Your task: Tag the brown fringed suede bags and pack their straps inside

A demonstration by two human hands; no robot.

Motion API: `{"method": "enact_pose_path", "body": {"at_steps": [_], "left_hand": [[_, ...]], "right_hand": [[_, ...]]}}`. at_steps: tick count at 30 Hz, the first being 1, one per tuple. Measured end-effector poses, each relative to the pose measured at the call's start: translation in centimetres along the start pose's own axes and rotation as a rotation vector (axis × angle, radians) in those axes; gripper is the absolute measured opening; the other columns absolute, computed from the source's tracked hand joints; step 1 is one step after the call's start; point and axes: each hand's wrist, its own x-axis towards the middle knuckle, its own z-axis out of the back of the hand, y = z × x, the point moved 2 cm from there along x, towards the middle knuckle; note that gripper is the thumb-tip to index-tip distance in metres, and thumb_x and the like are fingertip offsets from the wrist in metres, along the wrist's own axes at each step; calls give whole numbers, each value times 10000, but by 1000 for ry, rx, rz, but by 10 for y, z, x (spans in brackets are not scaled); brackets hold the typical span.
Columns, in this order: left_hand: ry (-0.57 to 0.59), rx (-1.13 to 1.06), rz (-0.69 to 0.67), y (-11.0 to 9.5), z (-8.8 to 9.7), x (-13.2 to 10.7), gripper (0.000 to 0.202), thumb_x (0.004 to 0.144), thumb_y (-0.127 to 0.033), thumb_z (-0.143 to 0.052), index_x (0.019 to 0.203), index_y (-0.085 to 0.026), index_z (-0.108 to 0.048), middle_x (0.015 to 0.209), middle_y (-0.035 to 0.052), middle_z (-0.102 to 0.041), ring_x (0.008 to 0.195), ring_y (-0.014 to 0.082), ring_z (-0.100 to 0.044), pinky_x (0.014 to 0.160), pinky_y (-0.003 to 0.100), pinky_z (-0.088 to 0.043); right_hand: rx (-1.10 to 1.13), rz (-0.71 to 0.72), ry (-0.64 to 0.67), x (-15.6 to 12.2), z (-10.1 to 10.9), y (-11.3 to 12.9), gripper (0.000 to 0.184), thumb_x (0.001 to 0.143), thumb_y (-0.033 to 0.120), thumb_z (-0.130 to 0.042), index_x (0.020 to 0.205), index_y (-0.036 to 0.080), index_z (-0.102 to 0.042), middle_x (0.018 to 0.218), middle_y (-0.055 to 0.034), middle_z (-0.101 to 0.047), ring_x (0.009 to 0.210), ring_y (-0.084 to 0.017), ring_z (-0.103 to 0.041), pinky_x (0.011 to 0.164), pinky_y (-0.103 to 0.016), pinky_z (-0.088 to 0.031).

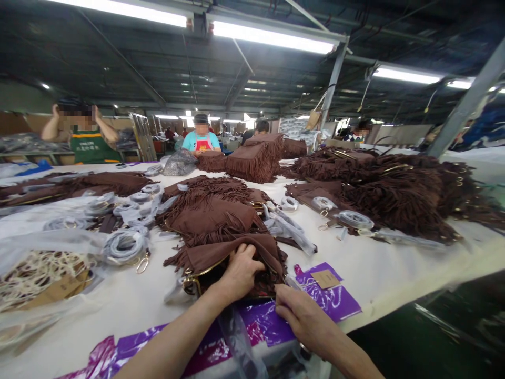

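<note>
A brown fringed bag [224, 253] lies in front of me with its gold zipper [201, 275] undone and its mouth facing me. My left hand [241, 272] is at the mouth, fingers curled around the upper edge and partly hidden inside. At the bag's right corner, my right hand [298, 311] is closed on the edge; its fingertips are mostly hidden. A tan card tag [325, 279] on a white string lies right of the bag, on purple plastic packaging [343, 305]. More of this purple film runs under the bag and my forearms.
Wrapped, coiled straps [125, 245] with gold clips lie to the left. Brown fringed bags [394, 184] are heaped at right, and a neat stack [254, 158] stands farther back. White cords [43, 271] sit in clear plastic at left. Two people face the table from across it.
</note>
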Motion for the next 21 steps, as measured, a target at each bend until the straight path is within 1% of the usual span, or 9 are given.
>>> {"method": "enact_pose_path", "body": {"at_steps": [2,3,6,12,14,16,18,19,21], "left_hand": [[-9,-27,-11,0,-1,-1,330,862,-134,-491,977,-324,-735,1070,67,-534,1124,263,-403,960,445,-350],[-11,-22,-8,0,-2,-1,330,854,-130,-495,967,-322,-739,1062,68,-536,1117,266,-407,963,451,-348],[3,40,13,-2,-1,0,277,834,-140,-510,932,-263,-738,1048,94,-541,1089,285,-425,949,476,-362],[36,103,32,-4,0,4,218,820,-110,-494,923,-182,-673,1061,125,-553,1076,289,-444,933,465,-388],[34,102,54,-3,0,5,201,810,-105,-499,940,-165,-641,1075,132,-555,1088,293,-441,948,473,-380],[33,91,63,-2,-1,5,175,821,-115,-496,930,-160,-625,1078,129,-560,1083,287,-448,952,470,-380],[31,81,62,-2,-1,4,167,853,-122,-467,894,-165,-623,1073,119,-569,1065,272,-461,939,450,-392],[29,77,65,-2,-1,3,177,865,-123,-454,878,-166,-625,1068,116,-573,1057,266,-467,931,442,-397],[17,73,84,-2,-3,3,177,875,-137,-457,872,-162,-633,1067,118,-575,1065,268,-466,933,444,-395]], "right_hand": [[27,13,-3,-2,-1,-2,186,839,83,-409,734,234,-389,783,1,-538,756,-188,-538,696,-314,-398],[38,19,-3,-3,-1,-3,185,842,84,-408,735,234,-393,792,-2,-544,763,-189,-541,706,-316,-402],[48,23,-3,-4,-1,-3,184,847,87,-410,736,233,-397,803,-11,-557,789,-196,-550,731,-321,-413],[24,18,13,-1,3,0,179,839,91,-423,730,232,-428,782,-9,-570,776,-196,-572,725,-316,-439],[26,24,17,-1,4,0,171,847,98,-424,746,232,-456,829,-26,-609,830,-207,-596,771,-327,-456],[38,21,22,-2,6,-1,160,858,113,-426,772,231,-490,923,-51,-652,948,-226,-608,837,-345,-459],[59,3,33,-2,8,-1,145,864,136,-439,788,232,-518,1002,-61,-670,1079,-241,-584,895,-352,-445],[67,-9,39,-1,9,-1,138,861,148,-449,780,230,-526,999,-56,-674,1090,-242,-584,902,-349,-441],[65,-29,57,1,12,0,141,856,162,-457,753,226,-530,910,-37,-671,979,-230,-618,848,-329,-450]]}}
